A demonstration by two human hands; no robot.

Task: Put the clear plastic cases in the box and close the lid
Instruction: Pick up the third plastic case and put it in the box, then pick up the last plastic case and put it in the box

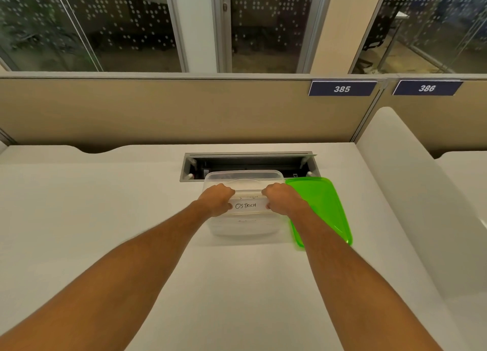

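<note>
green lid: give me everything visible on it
The green lid is a flat, translucent bright-green plastic piece, rectangular with rounded corners and a raised rim. It is off the box, lying on the white desk right beside the box's right side, slightly angled. Its far corner sits near the desk's cable slot. The right forearm crosses over its near-left part; whether they touch is unclear. Neither hand holds it.
</note>
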